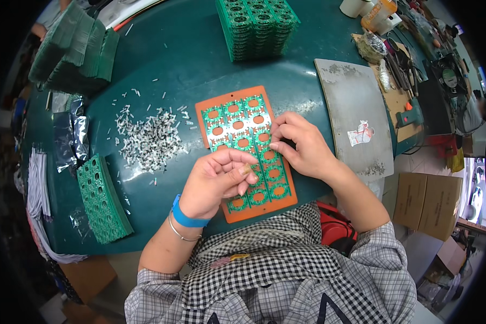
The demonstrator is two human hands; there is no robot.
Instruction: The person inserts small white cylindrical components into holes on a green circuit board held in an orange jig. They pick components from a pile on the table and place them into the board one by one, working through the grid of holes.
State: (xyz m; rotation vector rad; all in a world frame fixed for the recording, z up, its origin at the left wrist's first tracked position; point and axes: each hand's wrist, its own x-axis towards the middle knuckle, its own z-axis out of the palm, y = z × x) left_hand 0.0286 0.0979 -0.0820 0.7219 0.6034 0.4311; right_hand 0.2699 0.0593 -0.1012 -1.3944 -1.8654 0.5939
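An orange plate (233, 214) lies on the table before me, with a green circuit-board panel (232, 108) on top, full of oval cut-outs. My left hand (215, 177), with a blue band and a bangle at the wrist, hovers over the panel's lower left part. Its fingers are curled in toward the thumb, and what they hold, if anything, is too small to name. At the panel's right edge my right hand (303, 143) bends its thumb and forefinger together over the board; anything between them is hidden. Left of the plate spreads a pile of small white-and-black parts (151, 139).
Stacks of green panels stand at the far middle (256, 27), far left (78, 51) and near left (102, 200). White wire bundles (38, 186) hang at the left edge. A grey metal sheet (351, 102) lies right, beside hand tools (402, 65). Cardboard boxes (426, 202) stand lower right.
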